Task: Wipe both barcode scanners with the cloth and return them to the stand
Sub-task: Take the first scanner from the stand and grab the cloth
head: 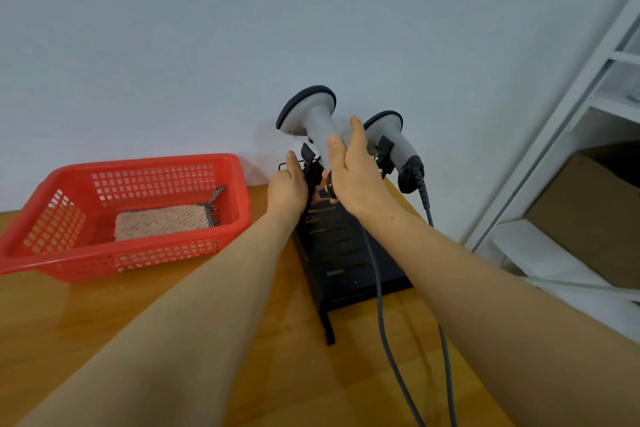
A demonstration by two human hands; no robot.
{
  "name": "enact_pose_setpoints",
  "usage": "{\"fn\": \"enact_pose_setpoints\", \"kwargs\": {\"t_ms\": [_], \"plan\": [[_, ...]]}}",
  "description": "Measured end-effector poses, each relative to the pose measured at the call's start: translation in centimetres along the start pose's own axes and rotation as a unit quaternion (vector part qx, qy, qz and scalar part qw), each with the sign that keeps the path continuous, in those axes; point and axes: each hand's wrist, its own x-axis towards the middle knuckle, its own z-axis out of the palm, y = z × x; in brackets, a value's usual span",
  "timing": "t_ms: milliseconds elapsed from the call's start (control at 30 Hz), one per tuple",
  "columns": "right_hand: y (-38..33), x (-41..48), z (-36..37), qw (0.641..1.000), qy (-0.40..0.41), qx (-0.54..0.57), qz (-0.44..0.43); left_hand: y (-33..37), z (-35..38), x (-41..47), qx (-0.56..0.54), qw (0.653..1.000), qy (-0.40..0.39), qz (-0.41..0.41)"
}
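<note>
- Left scanner [311, 114]: grey with a dark-rimmed head, head up, handle down at the left clip of the stand [346, 253]. Whether it is seated in the clip cannot be told.
- Right hand [356, 173]: thumb and fingers wrapped round this scanner's handle.
- Left hand [287, 187]: fingers curled round the stand's upper left edge, thumb raised.
- Right scanner [391, 139]: sits tilted in the stand's right clip, touched by neither hand.
- Cloth [162, 222]: lies flat inside a red basket [104, 258], left of the stand, on the wooden table [69, 315].
- Grey cables [380, 295]: trail over the table toward the viewer.
- White shelving [588, 97]: at right, with a cardboard box [588, 218].
</note>
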Motion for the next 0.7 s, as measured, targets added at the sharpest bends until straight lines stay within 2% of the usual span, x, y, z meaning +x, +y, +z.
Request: {"fn": "enact_pose_setpoints", "kwargs": {"t_ms": [67,200,300,367,433,500,600,700], "plan": [[-0.1,-0.7,-0.4,1.000,-0.006,0.000,0.002,0.1,-0.7,0.0,0.034,0.999,-0.019,0.014],[-1.5,-2.4,-1.5,1.000,-0.005,0.009,0.002,1.1,-2.6,-2.1,-0.020,0.999,-0.029,-0.028],[-2.9,-4.3,-2.3,1.000,-0.002,-0.006,-0.009,1.6,-3.9,-4.9,-0.039,0.998,0.025,-0.030],[-3.8,-5.7,-2.5,1.000,-0.002,-0.016,-0.013,2.2,-5.1,-7.1,-0.120,0.990,0.064,-0.047],[-4.8,-7.5,-2.7,1.000,-0.003,-0.015,-0.012,3.0,-6.8,-9.4,-0.243,0.965,0.057,-0.081],[-5.7,-9.0,-2.5,1.000,-0.009,-0.008,-0.006,3.7,-8.4,-11.5,-0.354,0.926,-0.008,-0.127],[-7.9,-12.2,-2.1,0.999,-0.032,0.027,0.005,3.9,-11.4,-14.7,-0.427,0.881,-0.104,-0.174],[-9.6,-14.9,-0.8,0.994,-0.065,0.088,0.017,2.7,-14.3,-17.1,-0.489,0.836,-0.148,-0.201]]}}
